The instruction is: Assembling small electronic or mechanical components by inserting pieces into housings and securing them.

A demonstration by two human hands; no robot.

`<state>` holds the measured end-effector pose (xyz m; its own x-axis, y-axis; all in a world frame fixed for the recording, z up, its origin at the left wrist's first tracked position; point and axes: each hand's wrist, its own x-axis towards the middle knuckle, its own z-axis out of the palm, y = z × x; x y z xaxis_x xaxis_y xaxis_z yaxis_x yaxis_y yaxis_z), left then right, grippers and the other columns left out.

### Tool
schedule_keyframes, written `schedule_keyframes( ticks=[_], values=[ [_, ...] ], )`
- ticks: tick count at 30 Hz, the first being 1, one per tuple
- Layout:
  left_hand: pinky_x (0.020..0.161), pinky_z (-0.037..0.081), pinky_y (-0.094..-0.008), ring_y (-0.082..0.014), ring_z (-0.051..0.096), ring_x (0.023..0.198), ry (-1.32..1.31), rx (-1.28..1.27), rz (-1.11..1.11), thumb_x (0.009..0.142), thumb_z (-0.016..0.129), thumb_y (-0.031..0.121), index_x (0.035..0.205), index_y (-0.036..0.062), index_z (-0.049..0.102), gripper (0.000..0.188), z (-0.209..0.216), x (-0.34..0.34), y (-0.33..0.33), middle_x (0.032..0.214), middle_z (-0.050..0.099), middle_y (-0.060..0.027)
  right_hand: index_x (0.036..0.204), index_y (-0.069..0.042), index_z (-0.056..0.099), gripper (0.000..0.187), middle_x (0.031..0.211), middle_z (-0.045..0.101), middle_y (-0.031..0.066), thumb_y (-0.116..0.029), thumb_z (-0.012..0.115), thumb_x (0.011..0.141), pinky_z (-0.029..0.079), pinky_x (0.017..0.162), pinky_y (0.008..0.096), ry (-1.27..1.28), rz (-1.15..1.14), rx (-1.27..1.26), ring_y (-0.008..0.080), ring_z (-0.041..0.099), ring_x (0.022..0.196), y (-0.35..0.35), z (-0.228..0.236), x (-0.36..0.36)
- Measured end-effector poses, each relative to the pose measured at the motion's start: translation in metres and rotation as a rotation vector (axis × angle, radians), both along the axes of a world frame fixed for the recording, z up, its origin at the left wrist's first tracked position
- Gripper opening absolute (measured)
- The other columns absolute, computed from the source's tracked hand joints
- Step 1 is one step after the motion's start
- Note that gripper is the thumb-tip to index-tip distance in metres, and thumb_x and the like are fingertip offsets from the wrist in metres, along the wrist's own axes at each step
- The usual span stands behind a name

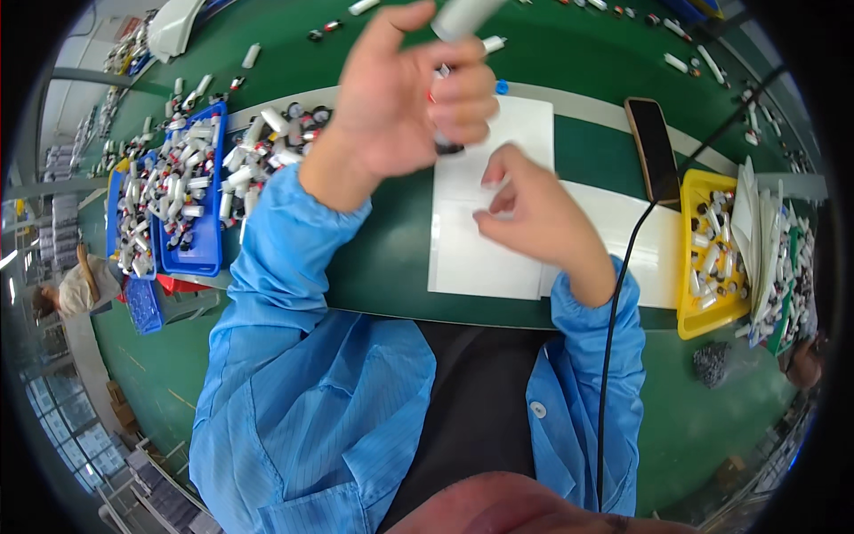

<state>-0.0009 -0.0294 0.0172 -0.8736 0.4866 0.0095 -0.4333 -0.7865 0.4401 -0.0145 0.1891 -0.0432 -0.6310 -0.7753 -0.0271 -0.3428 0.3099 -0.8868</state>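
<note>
The left hand point(400, 107), raised over the far edge of the white sheet point(489, 249), is closing its fingers around a blurred white cylinder point(467, 14), which is projecting beyond the hand on the far side. A red-and-dark part point(448, 149) is showing by the curled fingers; whether it is joined to the cylinder cannot be told. The right hand point(547, 214) is hovering over the sheet, thumb and fingers parted, with nothing visible between them. On the left, a blue tray point(197, 260) is holding similar white pieces; on the right, a yellow tray point(713, 322) is holding more, with a phone point(652, 147) lying just beyond.
</note>
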Motion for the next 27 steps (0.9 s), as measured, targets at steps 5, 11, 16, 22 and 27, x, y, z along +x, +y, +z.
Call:
schedule_keyframes(
  ticks=[5, 11, 16, 22, 27],
  values=[
    [0.073, 0.045, -0.0313, -0.0206, 0.058, 0.084, -0.001, -0.205, 0.286, 0.102, 0.038, 0.037, 0.103, 0.0078, 0.056, 0.034, -0.033, -0.001, 0.037, 0.084, 0.064, -0.0061, 0.113, -0.002, 0.042, 0.053, 0.096, 0.064, 0.0109, -0.004, 0.081, 0.077, 0.05, 0.078, 0.0296, -0.111, -0.383, -0.77, 0.0156, 0.065, 0.089, -0.005, -0.009, -0.01],
    [0.097, 0.044, -0.0403, -0.028, 0.057, 0.119, 0.08, -0.316, 0.37, 0.097, 0.037, 0.022, 0.131, 0.0041, 0.05, 0.04, -0.033, 0.003, 0.051, 0.14, 0.056, -0.0176, 0.126, -0.003, 0.039, 0.061, 0.098, 0.065, 0.0112, 0.002, 0.078, 0.079, 0.051, 0.086, 0.0337, 0.518, -0.489, -0.745, 0.0199, 0.065, 0.096, -0.029, -0.023, -0.002],
    [0.109, 0.038, -0.0415, -0.03, 0.048, 0.131, 0.175, -0.251, 0.317, 0.091, 0.038, 0.018, 0.147, 0.0026, 0.037, 0.058, -0.042, 0.005, 0.054, 0.149, 0.046, -0.0202, 0.128, -0.001, 0.037, 0.062, 0.093, 0.067, 0.0105, 0.004, 0.076, 0.08, 0.05, 0.087, 0.0318, 0.487, -0.495, -0.702, 0.019, 0.066, 0.094, -0.024, -0.027, -0.004],
    [0.111, 0.037, -0.0401, -0.0291, 0.048, 0.132, 0.248, -0.372, 0.366, 0.093, 0.04, 0.013, 0.149, 0.0023, 0.035, 0.057, -0.038, 0.002, 0.05, 0.153, 0.04, -0.021, 0.134, 0.001, 0.032, 0.063, 0.089, 0.068, 0.0113, 0.004, 0.072, 0.085, 0.052, 0.077, 0.0305, -0.091, -0.502, -0.867, 0.0171, 0.066, 0.081, -0.013, -0.013, -0.01],
    [0.093, 0.046, -0.0317, -0.0169, 0.057, 0.103, 0.294, -0.386, 0.241, 0.1, 0.047, 0.014, 0.151, 0.0022, 0.034, 0.054, -0.059, -0.002, 0.048, 0.142, 0.052, -0.0152, 0.138, 0.002, 0.028, 0.063, 0.083, 0.068, 0.0118, 0.001, 0.067, 0.089, 0.052, 0.074, 0.0312, -0.514, -0.287, -0.979, 0.0184, 0.065, 0.076, -0.004, -0.003, -0.017]
  ],
)
